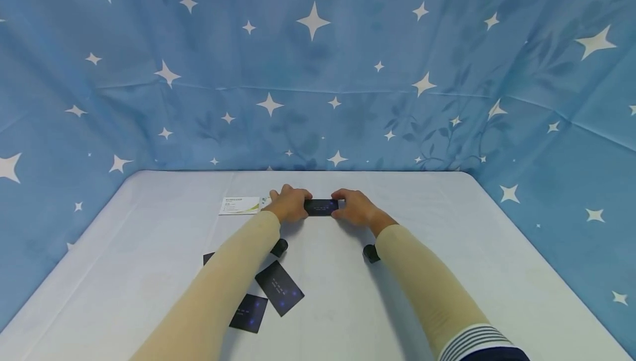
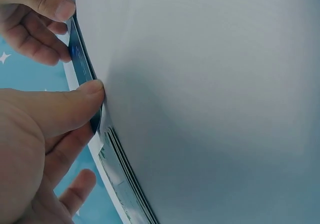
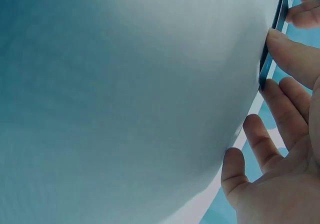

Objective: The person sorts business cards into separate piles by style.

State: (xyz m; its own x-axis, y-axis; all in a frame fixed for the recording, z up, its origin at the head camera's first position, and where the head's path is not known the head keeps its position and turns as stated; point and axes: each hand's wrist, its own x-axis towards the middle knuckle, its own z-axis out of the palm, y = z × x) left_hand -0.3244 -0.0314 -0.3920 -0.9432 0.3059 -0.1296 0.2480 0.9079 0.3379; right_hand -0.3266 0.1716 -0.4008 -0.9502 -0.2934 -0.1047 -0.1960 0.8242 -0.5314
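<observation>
Both hands pinch one dark card by its ends, low over the far middle of the tabletop: left hand on its left end, right hand on its right. A white card lies just left; two dark cards lie nearer.

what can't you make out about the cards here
- Print on the dark card held by the left hand and right hand: too small in the head view.
- White card: text too small; right end hidden by the left hand.
- One dark card: mostly under the left arm.
</observation>
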